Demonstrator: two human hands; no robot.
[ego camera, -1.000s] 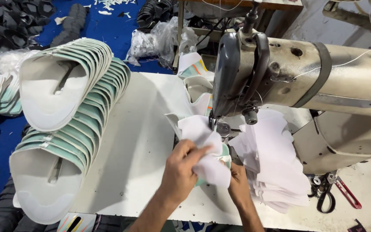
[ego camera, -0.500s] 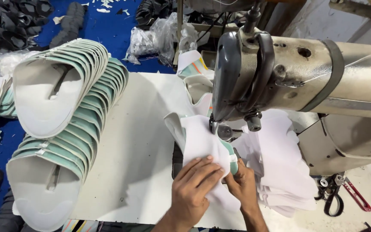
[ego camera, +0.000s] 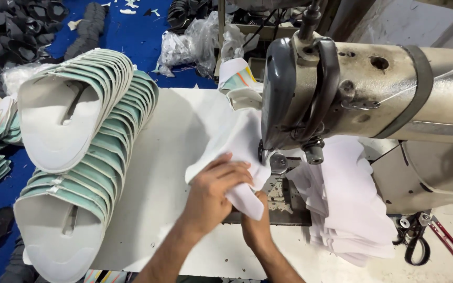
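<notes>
Under the head of the cream-coloured industrial sewing machine (ego camera: pixel 373 89), at the needle end, lies the white, soft fabric shoe-upper piece (ego camera: pixel 237 152) that I am working. My left hand (ego camera: pixel 213 196) lies flat over it with the fingers spread and pressing down, not closed round anything. My right hand (ego camera: pixel 255 228) sits lower and is half hidden beneath the cloth, so I cannot tell whether its grip is closed on the fabric or just propping it.

The piece looks limp and creased, folded over itself, one flap hanging down past my left knuckles towards the worn metal plate (ego camera: pixel 284 196) of the machine. No seam shows on it from here (the needle itself is hidden behind the machine head), so I judge that the stitching on this one is at most just starting.

As to the wider batch, to the right lies a loose heap of white fabric pieces (ego camera: pixel 352 209), and I cannot tell whether those are sewn or waiting. On the left of the white tabletop (ego camera: pixel 174 147) stand two fanned stacks of white and pale green shoe uppers (ego camera: pixel 79 157), closely nested. Red-handled thread snips (ego camera: pixel 446 243) lie at the far right. Beyond is the blue floor (ego camera: pixel 137 31) with dark scraps and clear plastic bags (ego camera: pixel 195 42).
</notes>
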